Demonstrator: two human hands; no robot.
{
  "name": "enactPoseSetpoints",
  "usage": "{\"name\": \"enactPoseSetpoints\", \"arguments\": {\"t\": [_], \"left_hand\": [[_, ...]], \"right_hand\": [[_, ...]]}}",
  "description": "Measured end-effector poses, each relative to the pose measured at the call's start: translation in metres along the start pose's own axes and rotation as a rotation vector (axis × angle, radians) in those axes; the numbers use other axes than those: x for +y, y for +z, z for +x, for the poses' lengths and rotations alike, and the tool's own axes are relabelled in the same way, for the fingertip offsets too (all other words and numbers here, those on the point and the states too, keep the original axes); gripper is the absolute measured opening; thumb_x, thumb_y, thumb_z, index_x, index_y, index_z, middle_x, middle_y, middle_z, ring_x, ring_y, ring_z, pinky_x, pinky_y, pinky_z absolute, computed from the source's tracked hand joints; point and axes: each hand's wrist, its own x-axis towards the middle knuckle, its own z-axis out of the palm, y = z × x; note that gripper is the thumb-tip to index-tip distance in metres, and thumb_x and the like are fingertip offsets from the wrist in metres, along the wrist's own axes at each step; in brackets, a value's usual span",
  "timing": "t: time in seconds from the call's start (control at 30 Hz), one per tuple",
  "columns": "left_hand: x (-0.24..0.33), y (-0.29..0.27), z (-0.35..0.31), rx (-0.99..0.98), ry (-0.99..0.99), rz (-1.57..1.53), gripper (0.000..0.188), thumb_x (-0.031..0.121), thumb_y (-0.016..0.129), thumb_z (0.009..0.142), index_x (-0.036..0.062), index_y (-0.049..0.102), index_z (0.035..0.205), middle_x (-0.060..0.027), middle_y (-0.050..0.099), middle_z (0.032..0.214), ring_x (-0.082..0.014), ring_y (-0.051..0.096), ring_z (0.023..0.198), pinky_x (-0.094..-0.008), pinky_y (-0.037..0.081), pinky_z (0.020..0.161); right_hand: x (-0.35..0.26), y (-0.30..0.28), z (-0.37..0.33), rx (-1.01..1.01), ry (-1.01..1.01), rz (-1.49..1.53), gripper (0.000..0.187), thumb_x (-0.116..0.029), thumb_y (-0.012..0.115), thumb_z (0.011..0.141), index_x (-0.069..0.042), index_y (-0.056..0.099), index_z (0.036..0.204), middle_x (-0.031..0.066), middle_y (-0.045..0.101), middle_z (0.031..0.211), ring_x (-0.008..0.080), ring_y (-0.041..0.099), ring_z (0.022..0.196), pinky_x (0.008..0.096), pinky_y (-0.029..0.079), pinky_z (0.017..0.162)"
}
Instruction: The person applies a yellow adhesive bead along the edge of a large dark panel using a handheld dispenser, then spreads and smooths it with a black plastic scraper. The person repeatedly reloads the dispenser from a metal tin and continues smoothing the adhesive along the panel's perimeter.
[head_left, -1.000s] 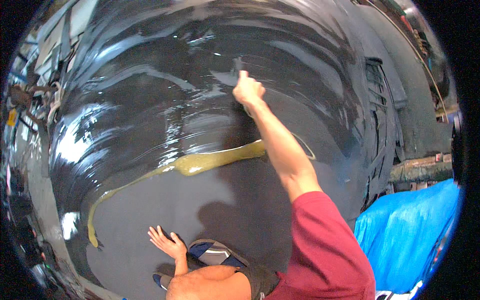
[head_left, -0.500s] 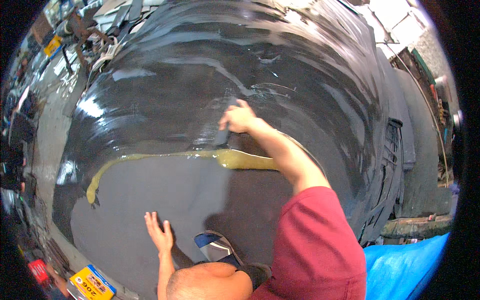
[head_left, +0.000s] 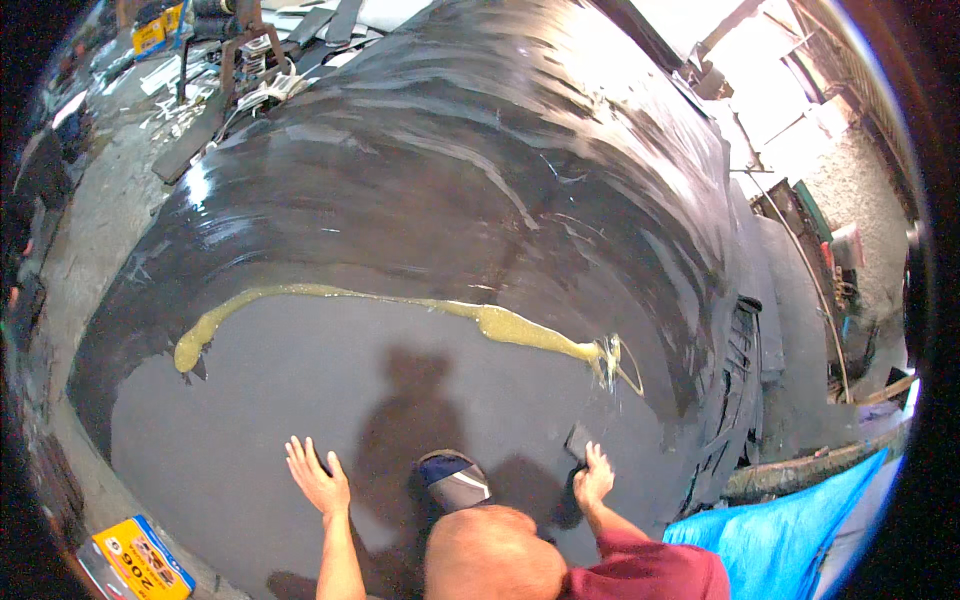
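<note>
A wide dark grey sheet (head_left: pixel 270 390) fills the surface before me. Its far part has a glossy smeared coating (head_left: pixel 400 200), while the near part looks matte. A long bead of yellowish glue (head_left: pixel 520 328) runs along the border between them, thickest right of the middle and streaked at its right end. In my right hand (head_left: pixel 594 480) is a small dark flat spreader (head_left: pixel 577 441), low on the right over the matte part. My left hand (head_left: pixel 320 480) rests on the matte part, fingers spread, holding nothing.
My shoe (head_left: pixel 455 478) is on the sheet between my hands. A blue tarp (head_left: pixel 780 515) lies at the near right. Near left is a yellow-and-blue package (head_left: pixel 145 560). Scrap strips (head_left: pixel 270 85) are piled far left, and a long thin pole (head_left: pixel 800 285) stands right.
My right hand with the spreader has come from the glossy part back toward me and right. The glue now trails into streaks at its right end. My left hand stays spread on the sheet.
</note>
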Motion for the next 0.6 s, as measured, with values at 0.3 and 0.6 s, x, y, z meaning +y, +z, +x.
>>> {"name": "enactPoseSetpoints", "arguments": {"t": [0.3, 0.6], "left_hand": [[0.002, 0.002, 0.001, 0.027, 0.035, 0.046, 0.050, 0.031, 0.054, 0.103, 0.0070, 0.046, 0.147, -0.0165, 0.037, 0.163, -0.0367, 0.031, 0.153, -0.0548, 0.026, 0.123], [0.004, 0.003, 0.001, -0.019, 0.001, 0.067, 0.054, 0.027, 0.060, 0.098, 0.0072, 0.048, 0.147, -0.0161, 0.037, 0.163, -0.0368, 0.031, 0.153, -0.0555, 0.023, 0.124]], "right_hand": [[-0.062, -0.209, 0.055, 0.046, -0.177, 0.369, 0.055, -0.019, 0.062, 0.096, -0.017, 0.045, 0.149, 0.0238, 0.072, 0.106, 0.0463, 0.069, 0.098, 0.0544, 0.052, 0.086], [-0.112, -0.141, 0.352, 0.278, -0.024, 0.339, 0.061, -0.023, 0.060, 0.098, -0.015, 0.038, 0.155, 0.0249, 0.070, 0.119, 0.0472, 0.067, 0.109, 0.0549, 0.052, 0.092]]}}
